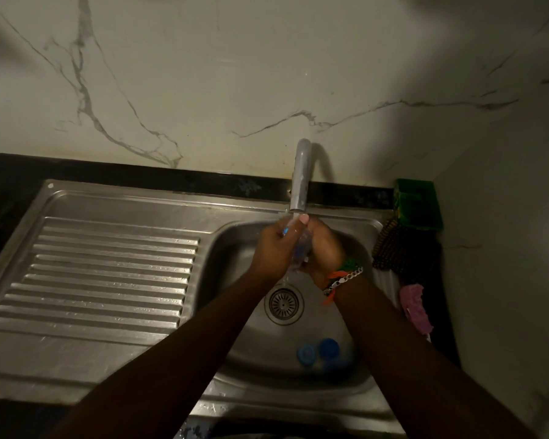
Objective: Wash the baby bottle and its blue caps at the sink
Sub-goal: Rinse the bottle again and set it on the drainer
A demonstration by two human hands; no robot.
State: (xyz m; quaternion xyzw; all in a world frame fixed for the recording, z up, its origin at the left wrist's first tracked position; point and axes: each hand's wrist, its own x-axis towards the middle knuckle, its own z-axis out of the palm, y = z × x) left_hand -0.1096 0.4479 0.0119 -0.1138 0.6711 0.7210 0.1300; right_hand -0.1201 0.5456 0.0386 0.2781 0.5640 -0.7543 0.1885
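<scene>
right now both hands are up under the tap (pixel 300 175), wrapped around the clear baby bottle (pixel 299 245), which sits between the palms over the sink (pixel 235 236) basin. the left hand (pixel 271 251) curls its fingers round the bottle's left side, and the right hand (pixel 324 251) grips the other side, thumb up near the spout. water runs from the tap onto the bottle and trickles down toward the drain (pixel 284 304). the bottle itself is blurred and mostly hidden, so its tilt is hard to tell. two blue caps (pixel 317 350) lie close together on the basin floor at the near side, below the drain. bracelets (pixel 343 277) circle the right wrist. on the counter to the right of the basin lie a pink sponge (pixel 415 308), a dark scrubber (pixel 400 251) and a green box (pixel 418 204) in the corner. the ribbed draining board (pixel 108 274) stretches off to the left.
</scene>
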